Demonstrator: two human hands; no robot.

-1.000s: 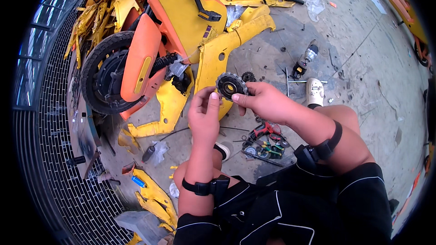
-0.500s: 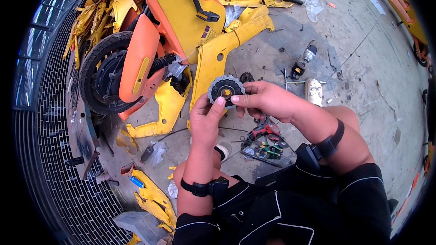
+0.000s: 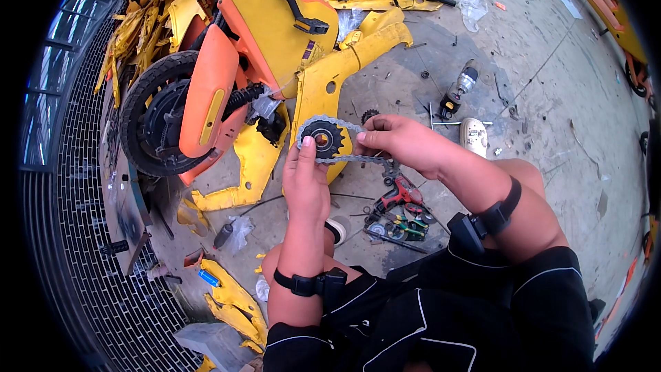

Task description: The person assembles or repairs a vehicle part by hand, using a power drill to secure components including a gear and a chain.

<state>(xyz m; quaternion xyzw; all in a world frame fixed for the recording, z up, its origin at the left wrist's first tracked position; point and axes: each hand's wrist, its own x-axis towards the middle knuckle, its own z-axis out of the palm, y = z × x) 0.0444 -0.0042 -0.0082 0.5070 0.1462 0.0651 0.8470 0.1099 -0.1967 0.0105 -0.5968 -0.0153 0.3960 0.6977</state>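
Note:
My left hand [image 3: 306, 182] grips a black toothed sprocket [image 3: 336, 139] with a round centre, its thumb across the face. A grey roller chain [image 3: 344, 122] loops around the sprocket's left side and stretches away from its right teeth. On the right end of that loop, my right hand [image 3: 406, 143] closes its thumb and fingers, though they partly hide the links. Just beyond the right hand, a small dark gear [image 3: 370, 115] lies on the floor, partly covered.
An orange and yellow scooter [image 3: 227, 69] lies ahead on the left among yellow body panels [image 3: 320, 93]. A red power tool [image 3: 396, 196] and several hand tools rest below my hands. Further right are a cordless driver [image 3: 460, 89] and a T-handle wrench [image 3: 458, 123].
The chain, wrapped close around the sprocket before, is now drawn out to the right into a longer loop. My left hand and the sprocket have shifted left, apart from the right hand.

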